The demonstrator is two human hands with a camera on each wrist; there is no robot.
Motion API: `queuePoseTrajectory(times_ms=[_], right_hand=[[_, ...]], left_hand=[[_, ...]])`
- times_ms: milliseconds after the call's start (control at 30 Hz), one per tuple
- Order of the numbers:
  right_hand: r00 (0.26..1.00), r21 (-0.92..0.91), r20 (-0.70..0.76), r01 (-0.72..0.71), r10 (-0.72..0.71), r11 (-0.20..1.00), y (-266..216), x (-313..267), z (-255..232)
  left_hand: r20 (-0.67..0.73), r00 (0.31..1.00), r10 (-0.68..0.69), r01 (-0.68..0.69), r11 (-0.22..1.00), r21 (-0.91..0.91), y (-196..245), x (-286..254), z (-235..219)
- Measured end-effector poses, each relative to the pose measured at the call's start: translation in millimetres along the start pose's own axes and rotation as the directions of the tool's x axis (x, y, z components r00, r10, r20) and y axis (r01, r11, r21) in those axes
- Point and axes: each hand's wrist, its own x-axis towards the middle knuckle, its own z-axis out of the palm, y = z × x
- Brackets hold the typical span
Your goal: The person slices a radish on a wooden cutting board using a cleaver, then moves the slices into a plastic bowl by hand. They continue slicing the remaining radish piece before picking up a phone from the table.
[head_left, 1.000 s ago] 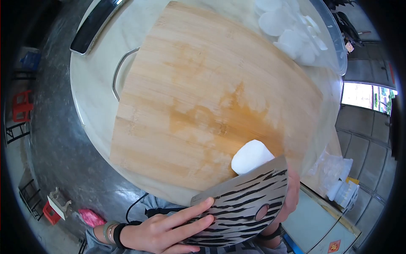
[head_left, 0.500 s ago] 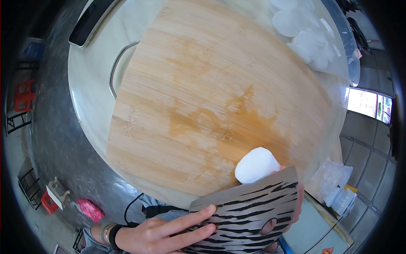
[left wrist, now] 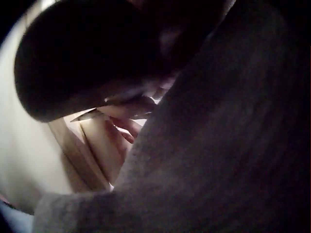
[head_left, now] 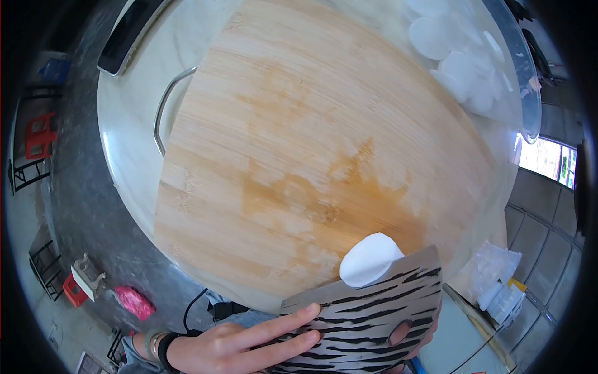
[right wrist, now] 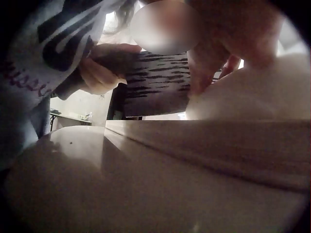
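My left hand [head_left: 243,346] grips a wide cleaver [head_left: 367,321], with two fingers lying straight along its blade. The blade is grey with black streaks and a round hole near its far end, and it tilts over the board's near edge. In the right wrist view, the left hand is around the cleaver's dark handle [right wrist: 114,63]. A peeled white radish piece [head_left: 367,258] shows beyond the blade's upper edge, on the wooden cutting board [head_left: 299,137]. My right hand [right wrist: 214,53] holds the radish; in the head view the blade hides most of that hand. The left wrist view is mostly dark sleeve.
Round white slices [head_left: 458,62] lie in a clear plastic bag at the back right, by a clear tub [head_left: 529,100]. A phone [head_left: 131,34] lies at the back left of the round table [head_left: 124,131]. A metal handle [head_left: 163,112] projects from the board's left side.
The head view has shifted, so the board sits lower. The blade covers more of the radish, and the right fingertips seen beside it half a second ago are hidden. Both grips look unchanged.
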Motion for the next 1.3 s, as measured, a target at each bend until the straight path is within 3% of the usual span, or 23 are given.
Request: queuePoseTrajectory(times_ms=[400, 700, 800, 900, 1000, 1067, 1100, 1300], right_hand=[[0.999, -0.005, 0.028, -0.045, 0.045, 0.999, -1, 2, -4], [0.999, 0.018, 0.035, -0.039, 0.038, 0.999, -1, 2, -3], [0.998, 0.010, -0.037, -0.041, 0.041, 0.999, -3, 5, 3], [0.997, -0.005, -0.042, -0.060, 0.060, 0.998, -4, 8, 3], [0.994, -0.029, -0.103, -0.028, 0.025, 0.999, 0, 0, 6], [0.962, -0.240, 0.230, 0.200, -0.145, 0.950, 14, -18, -2], [0.990, -0.084, -0.134, -0.060, 0.049, 0.995, -2, -8, 14], [0.993, -0.122, -0.109, 0.022, -0.035, 0.992, -4, -5, 12]], left_hand=[[-0.070, 0.997, -0.038, 0.040, 0.999, 0.020, 11, 11, 4], [-0.114, 0.969, -0.219, 0.226, 0.972, 0.055, 26, 34, 1], [-0.096, 0.966, -0.242, 0.252, 0.961, 0.112, 27, 36, -5], [-0.035, 0.972, -0.231, 0.232, 0.971, 0.048, 28, 38, -12], [-0.144, 0.980, -0.140, 0.143, 0.990, 0.009, 16, 31, 0], [-0.163, 0.985, -0.052, 0.059, 0.997, 0.041, 13, 28, 3], [-0.181, 0.983, 0.025, -0.013, 0.998, 0.069, 13, 27, 6], [-0.164, 0.959, 0.232, -0.206, 0.965, 0.159, 15, 21, 14]])
